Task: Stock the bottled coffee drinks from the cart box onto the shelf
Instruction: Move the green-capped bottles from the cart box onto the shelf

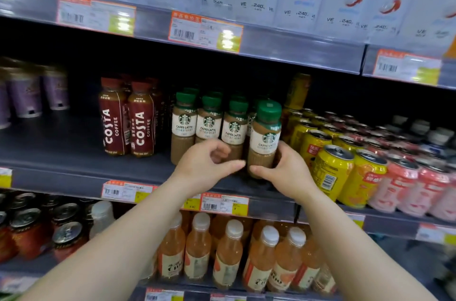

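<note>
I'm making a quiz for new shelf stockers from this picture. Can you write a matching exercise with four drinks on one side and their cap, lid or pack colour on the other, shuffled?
Drinks:
1. latte bottle in the right hand
2. Costa bottles
3. orange drink bottles on the shelf below
4. cans right of the latte bottles

Colours:
A. white cap
B. yellow body
C. green cap
D. dark red cap

Pairs: 1-C, 2-D, 3-A, 4-B
</note>
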{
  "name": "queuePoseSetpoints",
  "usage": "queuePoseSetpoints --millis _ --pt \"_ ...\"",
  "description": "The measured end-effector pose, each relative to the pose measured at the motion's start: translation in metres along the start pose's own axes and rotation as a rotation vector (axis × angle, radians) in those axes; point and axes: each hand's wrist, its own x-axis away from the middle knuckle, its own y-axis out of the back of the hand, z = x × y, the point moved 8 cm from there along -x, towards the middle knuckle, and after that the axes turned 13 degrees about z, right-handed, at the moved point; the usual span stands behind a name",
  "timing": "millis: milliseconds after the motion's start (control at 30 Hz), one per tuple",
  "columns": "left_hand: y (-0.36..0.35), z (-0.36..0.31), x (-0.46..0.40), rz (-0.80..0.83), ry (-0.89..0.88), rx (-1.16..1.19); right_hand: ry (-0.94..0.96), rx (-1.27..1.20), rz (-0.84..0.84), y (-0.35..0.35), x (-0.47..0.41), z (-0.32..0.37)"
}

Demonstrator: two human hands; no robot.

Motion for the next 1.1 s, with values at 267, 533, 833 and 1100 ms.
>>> queuePoseSetpoints --millis 267,533,833,1100 --pt "-0.021 0.027 0.002 0.166 0.06 -0.508 -0.153 0.03 -0.026 -0.019 -0.021 -0.025" --pt "-0.033 0.029 0.0 0.186 0.022 -0.721 -0.192 0.063 -0.047 -0.025 -0.02 -0.028" --pt "-0.04 0.028 0.004 0.167 -0.006 -0.845 -0.206 0.061 -0.004 -0.022 -0.014 -0.023" --pt "-0.061 -0.005 0.013 0.119 0.1 -0.908 -0.077 0.055 -0.04 0.014 0.051 -0.004"
